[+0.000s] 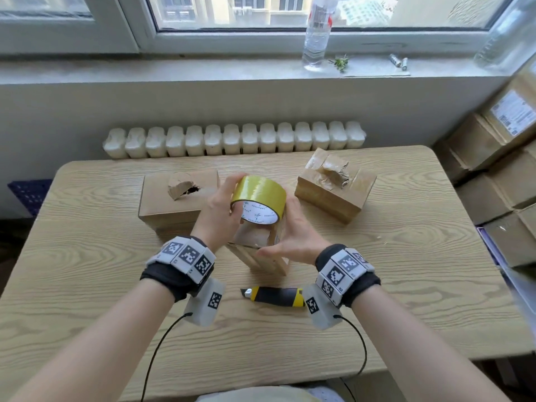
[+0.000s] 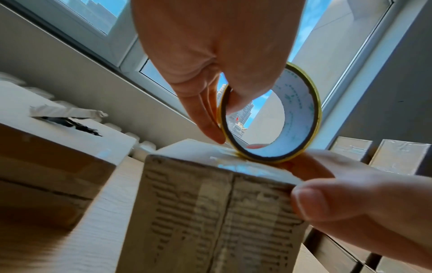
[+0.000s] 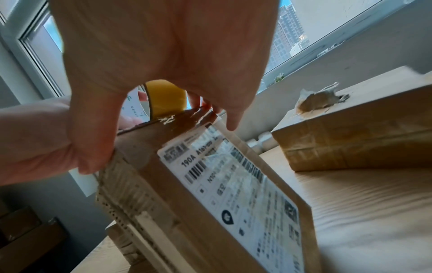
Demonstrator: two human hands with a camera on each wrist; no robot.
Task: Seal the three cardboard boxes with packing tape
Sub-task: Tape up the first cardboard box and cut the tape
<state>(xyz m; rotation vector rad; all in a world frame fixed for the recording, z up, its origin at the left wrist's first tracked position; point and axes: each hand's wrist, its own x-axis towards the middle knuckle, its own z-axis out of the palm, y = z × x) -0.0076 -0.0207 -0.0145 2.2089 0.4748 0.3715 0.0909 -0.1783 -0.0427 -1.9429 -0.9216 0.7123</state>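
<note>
A yellow packing tape roll (image 1: 258,195) sits on top of the middle cardboard box (image 1: 261,258), which stands on end at the table's centre. My left hand (image 1: 227,200) grips the roll, thumb inside the core (image 2: 297,114) and fingers outside. My right hand (image 1: 290,237) holds the box's top, its thumb (image 2: 311,201) pressing clear tape over the near edge. A white shipping label (image 3: 233,184) covers the box's right side. The left box (image 1: 177,195) and the right box (image 1: 333,192) lie flat behind, each with torn tape on top.
A yellow and black utility knife (image 1: 275,294) lies on the wooden table (image 1: 406,285) just in front of the middle box. A radiator (image 1: 232,140) and windowsill with a plastic bottle (image 1: 316,33) stand behind. Stacked cartons (image 1: 499,169) fill the right side.
</note>
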